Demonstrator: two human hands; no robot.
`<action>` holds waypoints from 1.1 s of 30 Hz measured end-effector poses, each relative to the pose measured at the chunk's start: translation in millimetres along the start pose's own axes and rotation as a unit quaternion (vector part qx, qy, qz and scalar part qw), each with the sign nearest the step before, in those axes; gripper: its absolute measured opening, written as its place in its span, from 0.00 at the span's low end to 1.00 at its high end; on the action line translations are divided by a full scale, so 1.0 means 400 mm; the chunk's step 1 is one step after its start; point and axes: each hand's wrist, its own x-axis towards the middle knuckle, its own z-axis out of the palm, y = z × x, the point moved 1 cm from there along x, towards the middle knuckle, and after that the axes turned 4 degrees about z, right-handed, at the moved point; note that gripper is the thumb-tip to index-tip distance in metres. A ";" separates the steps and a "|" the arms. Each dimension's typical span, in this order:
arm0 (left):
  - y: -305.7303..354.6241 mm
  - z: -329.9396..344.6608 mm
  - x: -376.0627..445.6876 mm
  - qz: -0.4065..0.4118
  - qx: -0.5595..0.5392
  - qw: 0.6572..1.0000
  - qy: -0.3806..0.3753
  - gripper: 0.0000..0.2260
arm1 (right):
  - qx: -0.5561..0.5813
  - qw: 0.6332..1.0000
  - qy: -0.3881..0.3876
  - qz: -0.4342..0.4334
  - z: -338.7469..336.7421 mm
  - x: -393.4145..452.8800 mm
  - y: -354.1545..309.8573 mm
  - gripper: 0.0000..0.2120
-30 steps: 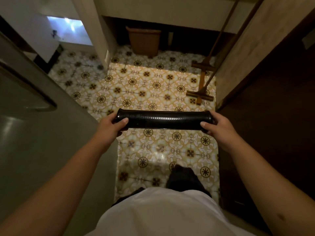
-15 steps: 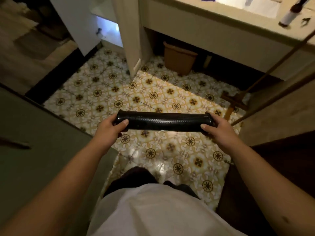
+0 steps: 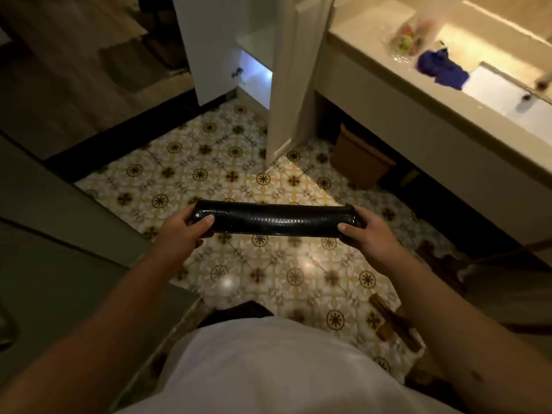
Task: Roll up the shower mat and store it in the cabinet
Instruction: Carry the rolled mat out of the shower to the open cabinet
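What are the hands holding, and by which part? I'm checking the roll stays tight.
The rolled black mat, level: left hand and right hand grip its two ends.

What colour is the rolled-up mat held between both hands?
Glossy black, with a fine woven-looking texture; the rolled-up shower mat shows in the head view.

the left hand (image 3: pixel 182 227) and right hand (image 3: pixel 366 231) cover both ends of the rolled mat (image 3: pixel 276 219), so its end faces stay hidden. the sink (image 3: pixel 507 94) runs off the right edge, and the bagged items (image 3: pixel 407 40) on the counter (image 3: pixel 388 67) are too blurred to identify. the inside of the open cabinet (image 3: pixel 254 76) is mostly hidden behind its door.
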 end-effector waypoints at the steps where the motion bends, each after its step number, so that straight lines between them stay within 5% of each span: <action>1: 0.009 -0.007 0.028 -0.002 -0.005 1.000 0.008 0.11 | -0.001 1.000 -0.003 0.000 0.003 0.041 -0.024 0.25; 21: 0.043 -0.112 0.424 -0.082 -0.092 0.962 0.245 0.12 | -0.112 0.959 -0.261 -0.009 0.245 0.817 -0.388 0.16; 27: 0.080 -0.124 0.560 -0.104 -0.143 0.928 0.329 0.11 | -0.157 0.934 -0.319 0.007 0.366 1.066 -0.538 0.27; 33: 0.108 -0.212 0.695 -0.105 -0.122 0.921 0.355 0.10 | -0.152 0.926 -0.343 0.033 0.478 1.207 -0.615 0.26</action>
